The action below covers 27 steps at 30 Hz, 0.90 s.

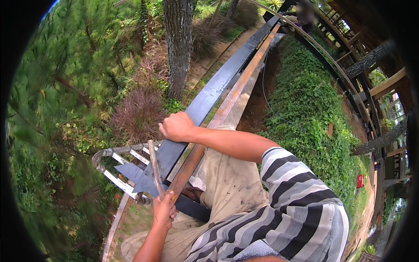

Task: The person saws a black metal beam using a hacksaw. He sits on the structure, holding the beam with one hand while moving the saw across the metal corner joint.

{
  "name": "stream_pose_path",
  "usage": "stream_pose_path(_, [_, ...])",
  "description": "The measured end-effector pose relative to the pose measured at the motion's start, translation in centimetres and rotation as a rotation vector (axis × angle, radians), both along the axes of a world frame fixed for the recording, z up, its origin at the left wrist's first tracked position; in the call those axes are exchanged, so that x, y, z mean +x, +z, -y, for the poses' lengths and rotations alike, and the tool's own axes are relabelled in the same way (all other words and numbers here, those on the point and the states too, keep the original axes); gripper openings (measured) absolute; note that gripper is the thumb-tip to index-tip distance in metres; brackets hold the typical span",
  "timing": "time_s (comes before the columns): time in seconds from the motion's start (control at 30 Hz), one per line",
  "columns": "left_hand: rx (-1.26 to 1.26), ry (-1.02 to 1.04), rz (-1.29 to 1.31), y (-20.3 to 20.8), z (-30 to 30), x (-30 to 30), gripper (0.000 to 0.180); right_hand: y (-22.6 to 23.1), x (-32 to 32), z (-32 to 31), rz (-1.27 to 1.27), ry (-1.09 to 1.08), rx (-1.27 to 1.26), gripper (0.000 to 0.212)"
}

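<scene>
A long black metal beam runs away from me toward the upper right. My right hand is closed on its upper side, the fingers curled in. Lower down, my left hand is wrapped round the lower end of a thin rusty metal rod, which tilts up across the beam's near end. Beside the black beam lies a narrower brown rusty beam, passing close by my left hand and my leg. A pointed dark metal plate sticks out at the black beam's near end.
A curved metal frame with white rungs stands beyond the near end. At the far end another person crouches by the beams. A tree trunk rises at the left, green plants cover the right slope, and a thin cable hangs there.
</scene>
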State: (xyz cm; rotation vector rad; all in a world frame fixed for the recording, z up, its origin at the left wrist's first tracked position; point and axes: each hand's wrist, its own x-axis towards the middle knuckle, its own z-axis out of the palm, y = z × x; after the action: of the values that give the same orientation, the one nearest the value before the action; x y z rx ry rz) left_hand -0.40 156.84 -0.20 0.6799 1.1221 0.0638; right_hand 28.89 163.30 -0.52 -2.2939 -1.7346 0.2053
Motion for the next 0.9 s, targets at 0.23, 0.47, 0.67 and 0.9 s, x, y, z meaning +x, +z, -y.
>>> stream_pose_path(0.23, [0.017, -0.008, -0.014, 0.0, -0.2, 0.0, 0.032, -0.3, 0.3, 0.2, -0.019, 0.007, 0.037, 0.045])
stream_pose_path(0.47, [0.071, 0.007, -0.046, 0.0, 0.3, 0.1, 0.029, -0.3, 0.3, 0.0, -0.020, 0.045, 0.090, 0.043])
stream_pose_path(0.67, [0.035, 0.006, -0.054, 0.7, 0.6, 0.3, 0.031, -0.1, 0.2, 0.9, 0.003, 0.053, 0.113, 0.043])
stream_pose_path(0.9, [0.087, -0.036, -0.046, 1.2, 0.5, 0.5, 0.039, -0.8, 0.3, 0.9, 0.015, 0.036, 0.169, 0.044])
